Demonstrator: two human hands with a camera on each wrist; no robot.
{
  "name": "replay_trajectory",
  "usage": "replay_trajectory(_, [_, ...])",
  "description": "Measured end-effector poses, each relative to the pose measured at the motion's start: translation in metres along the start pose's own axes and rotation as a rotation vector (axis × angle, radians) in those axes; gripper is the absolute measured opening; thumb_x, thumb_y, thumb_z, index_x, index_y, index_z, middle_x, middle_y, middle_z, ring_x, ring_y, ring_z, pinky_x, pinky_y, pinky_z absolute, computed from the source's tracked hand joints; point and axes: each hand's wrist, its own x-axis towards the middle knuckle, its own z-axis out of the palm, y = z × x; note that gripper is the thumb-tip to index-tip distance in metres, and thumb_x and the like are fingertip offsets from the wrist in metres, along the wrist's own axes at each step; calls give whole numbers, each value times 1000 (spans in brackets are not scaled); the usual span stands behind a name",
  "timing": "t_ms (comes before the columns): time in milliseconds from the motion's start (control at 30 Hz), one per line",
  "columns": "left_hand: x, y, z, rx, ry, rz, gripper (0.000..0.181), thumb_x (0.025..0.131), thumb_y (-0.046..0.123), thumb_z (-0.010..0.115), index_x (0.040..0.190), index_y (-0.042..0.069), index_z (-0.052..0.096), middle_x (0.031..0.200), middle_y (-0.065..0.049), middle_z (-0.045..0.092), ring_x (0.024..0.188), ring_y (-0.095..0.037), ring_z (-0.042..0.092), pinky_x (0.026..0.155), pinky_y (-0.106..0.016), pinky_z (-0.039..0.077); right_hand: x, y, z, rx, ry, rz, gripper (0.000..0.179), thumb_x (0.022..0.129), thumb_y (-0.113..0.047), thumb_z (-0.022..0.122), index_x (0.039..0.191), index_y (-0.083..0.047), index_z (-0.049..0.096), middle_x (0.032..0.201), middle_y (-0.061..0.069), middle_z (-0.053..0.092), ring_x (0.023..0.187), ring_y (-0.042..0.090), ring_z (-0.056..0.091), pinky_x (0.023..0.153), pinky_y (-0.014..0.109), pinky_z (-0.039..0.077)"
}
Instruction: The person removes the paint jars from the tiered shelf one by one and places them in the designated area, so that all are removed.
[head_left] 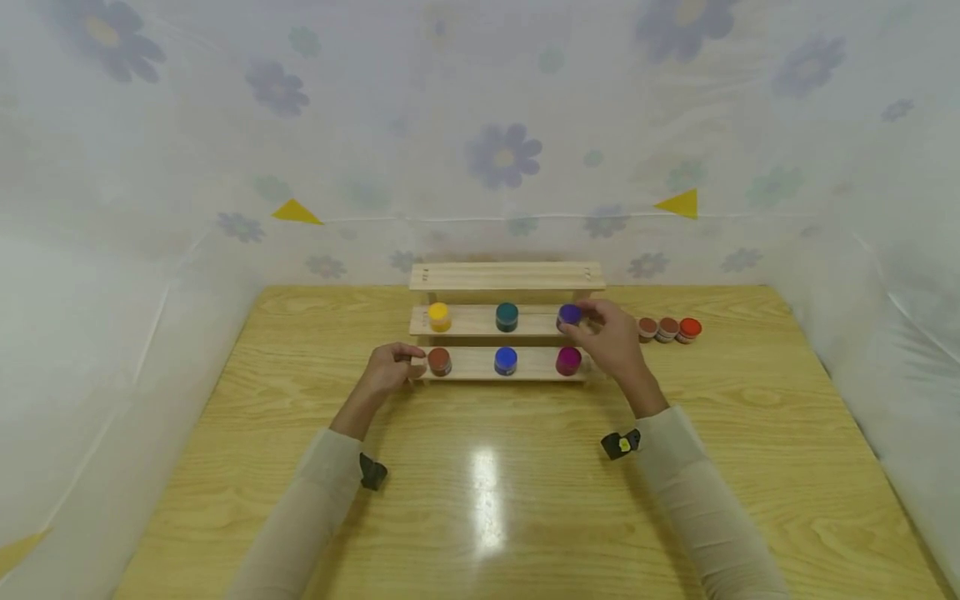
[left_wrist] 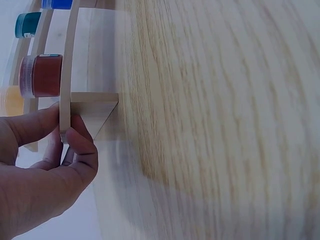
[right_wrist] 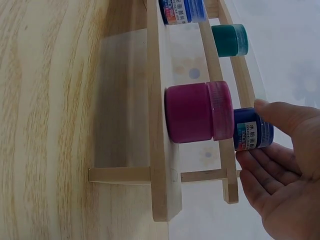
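Note:
A three-tier wooden rack (head_left: 465, 276) stands at the back of the table, holding small paint jars. My left hand (head_left: 388, 369) pinches the left end of its lowest shelf (left_wrist: 65, 112) between thumb and fingers, beside a brown paint jar (head_left: 438, 362). At the right end of the middle shelf, my right hand (head_left: 611, 337) holds a dark blue paint jar (right_wrist: 246, 129) by its sides, thumb near the lid. That shelf also bears a yellow jar (head_left: 438, 317) and a green jar (head_left: 507, 317). A blue jar (head_left: 506, 361) and a magenta jar (right_wrist: 192, 112) stand on the lowest shelf.
Right of the rack, two brown jars (head_left: 667, 329) and a red jar (head_left: 689, 330) stand in a row on the wooden table (head_left: 480, 517). A flowered white sheet (head_left: 360, 150) hangs behind and at both sides, with yellow triangles (head_left: 678, 204) on it.

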Motion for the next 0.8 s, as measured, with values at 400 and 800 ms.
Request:
replay_trajectory(400, [-1,0,0,-16,0,-7,29,88,6,64,116,-1,60,92,-3,49,75,-15,47,73,-33,47,1,2,2,-25,6,-10,47,83,-21,74,121,2,58,117,21,61,109,37,60,94,48,48])
replay_trajectory(800, [0,-1,0,-20,-5,10,29,88,6,64,115,-2,60,88,-3,48,72,-15,47,69,-31,46,3,-3,0,27,37,-33,44,83,-20,74,119,2,60,115,21,63,108,36,60,93,50,48])
